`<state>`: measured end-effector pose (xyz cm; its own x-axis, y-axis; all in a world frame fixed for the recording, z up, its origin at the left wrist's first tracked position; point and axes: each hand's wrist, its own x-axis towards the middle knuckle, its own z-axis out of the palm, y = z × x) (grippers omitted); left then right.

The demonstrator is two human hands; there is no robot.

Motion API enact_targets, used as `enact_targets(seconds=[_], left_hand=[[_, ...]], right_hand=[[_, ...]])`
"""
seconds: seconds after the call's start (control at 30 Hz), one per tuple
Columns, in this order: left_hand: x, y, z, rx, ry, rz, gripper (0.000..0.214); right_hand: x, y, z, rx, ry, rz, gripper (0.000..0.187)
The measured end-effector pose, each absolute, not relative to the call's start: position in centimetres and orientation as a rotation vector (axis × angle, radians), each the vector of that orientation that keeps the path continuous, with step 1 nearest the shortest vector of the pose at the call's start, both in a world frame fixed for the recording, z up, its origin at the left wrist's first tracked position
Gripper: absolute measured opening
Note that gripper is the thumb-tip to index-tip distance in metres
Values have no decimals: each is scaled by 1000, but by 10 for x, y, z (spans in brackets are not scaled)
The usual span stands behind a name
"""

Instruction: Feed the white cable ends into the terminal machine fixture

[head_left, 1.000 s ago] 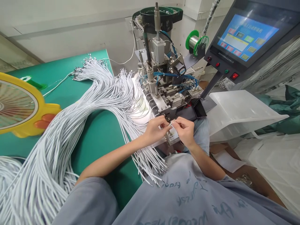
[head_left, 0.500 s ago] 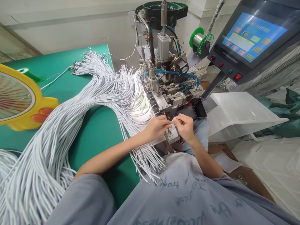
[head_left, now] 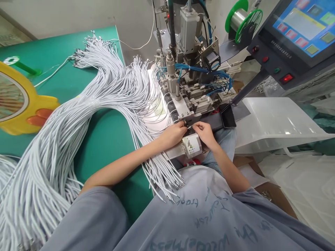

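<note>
At the front edge of the metal machine (head_left: 195, 94), my left hand (head_left: 175, 134) is closed in a pinch on a thin white cable (head_left: 190, 127). My right hand (head_left: 205, 134) pinches at the tip of this cable from the other side, with thumb and forefinger together. The tip itself is too small to make out. Just below both hands is a metal box with a white label (head_left: 192, 144). A large bundle of white cables (head_left: 91, 104) lies to the left, and some of its ends hang by my left forearm.
A green table (head_left: 104, 139) carries the bundle, a yellow fan (head_left: 39, 111) and a green spool (head_left: 24, 66). At the right are a wire reel (head_left: 239, 19), a control screen (head_left: 306, 24), a small black tray (head_left: 227, 116) and a white plastic sheet (head_left: 277, 118).
Both hands have moved forward, closer to the machine, and slightly apart, so the cable shows between them and the label below is uncovered. The view has tilted down slightly.
</note>
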<state>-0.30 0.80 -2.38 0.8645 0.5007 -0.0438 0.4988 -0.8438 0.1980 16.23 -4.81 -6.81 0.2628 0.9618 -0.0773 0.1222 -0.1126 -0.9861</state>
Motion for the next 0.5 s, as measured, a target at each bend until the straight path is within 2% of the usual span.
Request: enact_targets(seconds=[0.5], left_hand=[[-8, 6, -29, 3069, 594, 174, 25]], right_hand=[[161, -42, -61, -1491, -973, 1130, 9]])
